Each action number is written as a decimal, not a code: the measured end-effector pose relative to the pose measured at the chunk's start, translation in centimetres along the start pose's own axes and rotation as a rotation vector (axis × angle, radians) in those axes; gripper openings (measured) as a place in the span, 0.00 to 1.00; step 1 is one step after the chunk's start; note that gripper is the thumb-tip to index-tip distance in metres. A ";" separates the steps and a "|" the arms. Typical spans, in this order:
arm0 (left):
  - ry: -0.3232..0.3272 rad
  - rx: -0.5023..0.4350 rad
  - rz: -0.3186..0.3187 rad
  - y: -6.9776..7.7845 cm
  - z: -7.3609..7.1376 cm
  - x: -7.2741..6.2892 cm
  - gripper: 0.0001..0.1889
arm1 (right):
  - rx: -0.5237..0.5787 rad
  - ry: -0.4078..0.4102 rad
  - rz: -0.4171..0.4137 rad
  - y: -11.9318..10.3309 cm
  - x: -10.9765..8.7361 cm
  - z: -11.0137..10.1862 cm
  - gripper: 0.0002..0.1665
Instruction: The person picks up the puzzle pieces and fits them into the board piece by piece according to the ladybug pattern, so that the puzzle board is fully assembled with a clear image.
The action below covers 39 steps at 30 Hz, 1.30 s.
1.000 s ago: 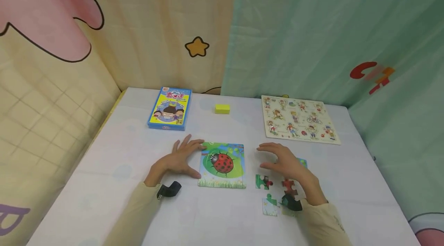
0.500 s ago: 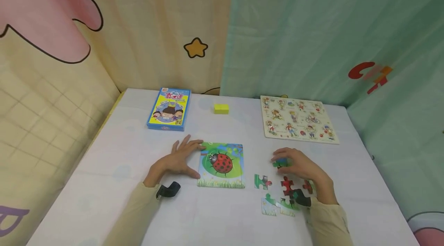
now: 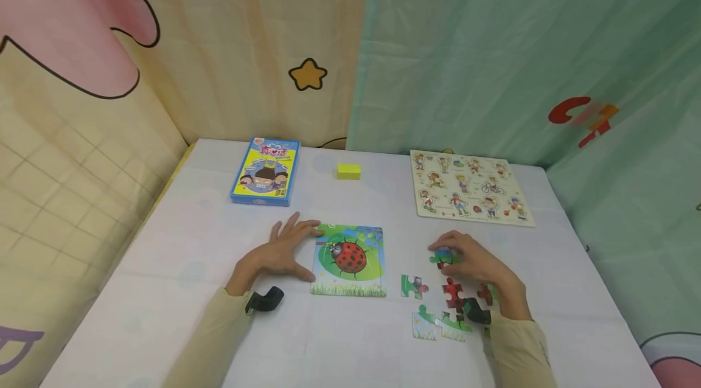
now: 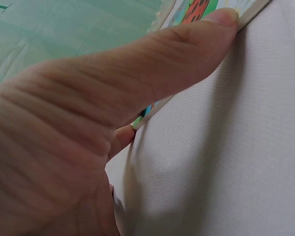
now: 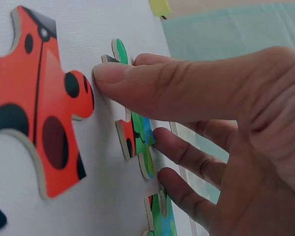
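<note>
- A blue and yellow box (image 3: 265,173) lies flat at the back left of the white table (image 3: 339,345).
- The left hand (image 3: 276,252) is spread wide. Its thumb and a finger touch the left side of the ladybug picture (image 3: 348,261).
- The ladybug picture lies flat in the middle of the table. The bug is red with black spots.
- A small yellow block (image 3: 348,171) lies behind it, well apart.
- A green piece with a pink knob (image 3: 411,287) lies flat, right of the ladybug picture.
- Two grassy pieces (image 3: 424,326) lie just beside each other, closer to the person.
- The right hand (image 3: 477,260) is bent round a green and blue piece (image 3: 443,255), holding it with thumb and fingers.
- A red piece (image 3: 453,292) lies just below that hand.
- A pale board with little kids on it (image 3: 472,187) lies behind the right hand.
- Another red piece (image 3: 484,293) lies by the right wrist, partly hidden.
</note>
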<state>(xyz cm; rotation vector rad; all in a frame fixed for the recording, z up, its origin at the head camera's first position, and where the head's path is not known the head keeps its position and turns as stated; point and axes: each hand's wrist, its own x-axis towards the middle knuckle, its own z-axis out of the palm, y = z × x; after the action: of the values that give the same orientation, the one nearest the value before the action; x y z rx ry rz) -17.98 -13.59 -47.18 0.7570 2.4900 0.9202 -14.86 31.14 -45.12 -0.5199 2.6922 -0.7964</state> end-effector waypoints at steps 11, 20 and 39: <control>0.004 0.003 0.006 -0.4 0.1 -0.2 0.48 | 0.009 0.024 0.044 0.1 0.1 0.5 0.23; -0.001 0.004 0.000 -0.3 0.1 0.0 0.49 | -0.002 0.050 0.032 -0.1 0.1 0.5 0.22; -0.004 -0.009 0.001 -0.2 0.0 0.0 0.49 | 0.018 0.088 -0.149 -4.7 3.2 1.2 0.21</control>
<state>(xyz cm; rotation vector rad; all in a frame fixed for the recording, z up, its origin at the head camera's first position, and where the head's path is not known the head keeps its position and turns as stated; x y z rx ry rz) -18.09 -13.76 -47.31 0.7570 2.4801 0.9290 -16.06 25.55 -43.96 -0.7041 2.7481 -0.9021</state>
